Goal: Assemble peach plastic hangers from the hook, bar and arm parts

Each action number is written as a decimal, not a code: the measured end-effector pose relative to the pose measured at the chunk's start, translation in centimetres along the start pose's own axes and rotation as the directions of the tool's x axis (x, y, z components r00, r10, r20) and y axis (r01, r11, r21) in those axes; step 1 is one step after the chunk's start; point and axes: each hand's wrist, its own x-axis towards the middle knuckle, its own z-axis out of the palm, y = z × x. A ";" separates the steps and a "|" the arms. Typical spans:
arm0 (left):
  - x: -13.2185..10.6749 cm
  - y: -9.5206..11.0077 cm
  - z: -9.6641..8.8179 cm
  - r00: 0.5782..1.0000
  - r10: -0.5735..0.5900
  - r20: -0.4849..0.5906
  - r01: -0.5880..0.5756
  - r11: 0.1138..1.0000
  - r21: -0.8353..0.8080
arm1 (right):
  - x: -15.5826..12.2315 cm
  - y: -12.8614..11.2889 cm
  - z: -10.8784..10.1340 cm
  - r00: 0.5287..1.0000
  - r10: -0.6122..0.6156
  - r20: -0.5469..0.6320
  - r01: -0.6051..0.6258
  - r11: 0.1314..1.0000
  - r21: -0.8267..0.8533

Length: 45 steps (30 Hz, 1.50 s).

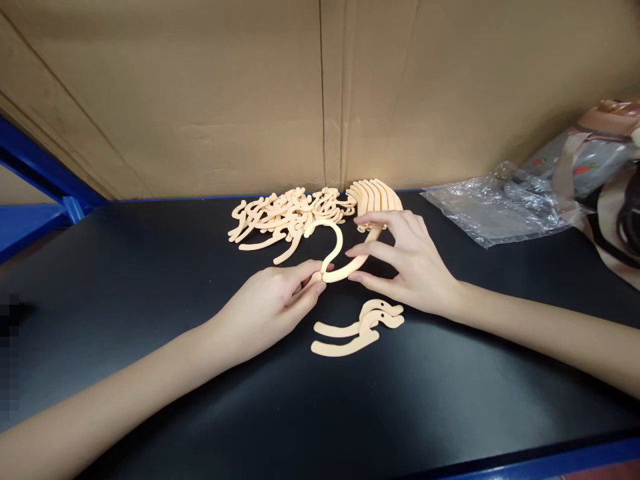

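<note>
Between both hands is a peach plastic hanger [334, 248] with a curved hook and an arm sweeping up to the right. My left hand [280, 300] pinches it at the joint below the hook, thumb and fingers closed. On the curved arm, my right hand [407, 257] grips with thumb and fingertips; the far end of the arm is partly behind the fingers. Just nearer to me, two matching hanger pieces [357, 327] lie overlapped on the black tabletop [280, 413].
A loose pile of hanger pieces [285, 213] lies at the back middle. Beside it stands a neat row of curved pieces [375, 193]. Clear plastic bags [500, 200] and a strapped bag [610, 133] are at the right. Cardboard [225, 100] backs the table.
</note>
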 end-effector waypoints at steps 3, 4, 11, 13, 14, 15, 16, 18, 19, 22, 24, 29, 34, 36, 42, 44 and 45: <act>-0.2 -0.1 0.3 0.996 0.087 -0.023 -0.084 0.991 0.108 | 0.0 -0.1 -0.1 1.000 -0.007 -0.017 0.007 1.000 -0.010; -0.3 -0.1 0.4 0.993 0.119 -0.016 -0.115 0.984 0.134 | 0.0 -0.1 -0.2 1.000 -0.004 -0.022 0.004 1.000 -0.009; -0.6 -0.4 0.9 0.973 0.231 -0.005 -0.225 0.950 0.215 | 0.1 0.0 0.1 0.998 -0.059 0.028 0.057 0.997 0.059; -0.6 -0.6 0.9 0.968 0.249 -0.012 -0.240 0.945 0.224 | 0.1 0.1 0.2 0.990 -0.123 0.072 0.115 0.988 0.102; -0.6 -0.6 1.0 0.966 0.257 -0.012 -0.247 0.941 0.229 | 0.1 0.1 0.2 0.983 -0.151 0.101 0.137 0.982 0.131; -0.6 -0.7 1.0 0.964 0.265 -0.008 -0.256 0.938 0.234 | 0.1 0.1 0.2 0.976 -0.170 0.134 0.147 0.975 0.165; -0.6 -0.7 1.0 0.961 0.275 -0.007 -0.265 0.934 0.239 | 0.2 0.2 0.2 0.971 -0.175 0.165 0.140 0.970 0.201; -0.7 -0.6 1.1 0.955 0.298 -0.006 -0.286 0.921 0.263 | 0.2 0.1 0.1 0.968 -0.145 0.203 0.090 0.962 0.260; -0.7 -0.6 1.1 0.951 0.309 -0.007 -0.295 0.914 0.280 | 0.2 0.1 0.1 0.971 -0.117 0.210 0.056 0.960 0.274; -0.9 -0.4 1.2 0.940 0.341 -0.004 -0.319 0.885 0.340 | 0.4 0.1 0.1 0.980 -0.012 0.198 -0.042 0.964 0.264; -0.9 -0.4 1.3 0.933 0.359 -0.005 -0.333 0.870 0.365 | 0.4 0.2 0.2 0.982 0.059 0.179 -0.103 0.963 0.249; -0.8 -0.7 1.4 0.923 0.384 -0.042 -0.339 0.858 0.386 | 0.4 0.6 0.5 0.973 0.167 0.161 -0.205 0.943 0.262; -0.6 -1.0 1.4 0.935 0.340 -0.102 -0.284 0.889 0.359 | 0.2 0.8 0.6 0.971 0.162 0.174 -0.201 0.951 0.234; -0.6 -1.0 1.4 0.942 0.302 -0.143 -0.235 0.903 0.358 | 0.2 0.7 0.6 0.972 0.153 0.176 -0.192 0.954 0.230; -0.5 -0.8 1.3 0.947 0.231 -0.223 -0.140 0.922 0.360 | 0.1 0.8 0.8 0.964 0.156 0.215 -0.191 0.969 0.154; -0.4 -0.8 1.3 0.948 0.223 -0.228 -0.134 0.927 0.350 | 0.0 0.9 0.9 0.965 0.146 0.219 -0.181 0.972 0.150; -0.4 -0.8 1.3 0.947 0.222 -0.230 -0.135 0.930 0.342 | 0.0 1.0 1.0 0.966 0.142 0.218 -0.178 0.972 0.154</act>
